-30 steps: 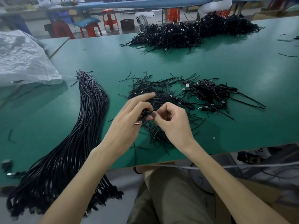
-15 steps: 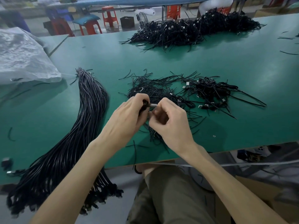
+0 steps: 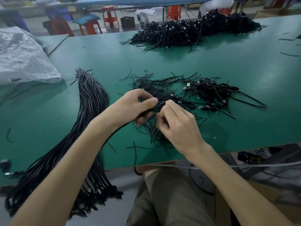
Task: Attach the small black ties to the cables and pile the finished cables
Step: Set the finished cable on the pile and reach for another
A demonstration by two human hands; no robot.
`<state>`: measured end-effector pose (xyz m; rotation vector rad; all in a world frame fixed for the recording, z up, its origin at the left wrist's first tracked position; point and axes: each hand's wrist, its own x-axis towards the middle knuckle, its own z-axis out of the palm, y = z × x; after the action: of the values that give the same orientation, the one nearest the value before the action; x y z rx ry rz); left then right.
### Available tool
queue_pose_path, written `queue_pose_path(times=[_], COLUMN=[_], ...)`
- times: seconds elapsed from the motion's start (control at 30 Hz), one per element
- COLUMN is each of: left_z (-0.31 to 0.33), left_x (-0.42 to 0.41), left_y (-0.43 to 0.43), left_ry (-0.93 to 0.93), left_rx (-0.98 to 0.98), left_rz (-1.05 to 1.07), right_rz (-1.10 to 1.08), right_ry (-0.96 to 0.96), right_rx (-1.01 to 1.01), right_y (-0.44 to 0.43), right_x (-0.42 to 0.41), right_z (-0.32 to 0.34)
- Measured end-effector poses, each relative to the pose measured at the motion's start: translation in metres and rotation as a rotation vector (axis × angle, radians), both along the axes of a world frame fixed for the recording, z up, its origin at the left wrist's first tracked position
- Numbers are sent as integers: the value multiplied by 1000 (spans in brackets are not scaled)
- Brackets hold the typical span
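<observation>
Since a second ago the left hand has folded its outstretched forefinger down, and both hands have moved a little farther up over the ties. Its fingers and thumb now curl round a coiled cable, gripping it just above the green table at centre frame. Just right of it is the right hand, knuckles up, thumb and forefinger pressed together in a pinch at the coil's right end. Whether a tie or the cable itself lies between them is too small to tell. Its other fingers are curled under.

Under and behind the hands lies a scatter of loose ties, thin black strands spread over the table, a few reaching its near edge. Right of centre sits a small pile of finished cables, wound up, with silver plugs showing. A much bigger heap of cables runs along the table's far side, at upper right of centre. On the left, a long bundle of straight cables runs from mid-frame down over the near edge toward the lower left corner.

A crumpled plastic sack fills the upper left, and red stools stand on the floor beyond the table, along the top. Khaki trousers show at bottom centre.
</observation>
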<state>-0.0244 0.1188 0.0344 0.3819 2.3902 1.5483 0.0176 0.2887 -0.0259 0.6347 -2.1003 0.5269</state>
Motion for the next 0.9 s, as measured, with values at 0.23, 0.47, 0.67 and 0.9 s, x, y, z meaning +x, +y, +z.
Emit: queue_pose_path(times=[0.23, 0.47, 0.67, 0.9], left_z=[-3, -20, -21, -42], left_x=[15, 16, 18, 22], left_y=[-22, -18, -12, 1], left_ry=[-102, 156, 381, 337], left_rx=[320, 160, 51, 458], left_rz=[-312, -219, -78, -13], right_rz=[24, 20, 16, 44], right_ry=[-90, -113, -101, -80], right_rx=[-37, -24, -27, -125], right_y=[3, 2, 1, -1], right_x=[1, 2, 4, 2], right_z=[0, -4, -4, 4])
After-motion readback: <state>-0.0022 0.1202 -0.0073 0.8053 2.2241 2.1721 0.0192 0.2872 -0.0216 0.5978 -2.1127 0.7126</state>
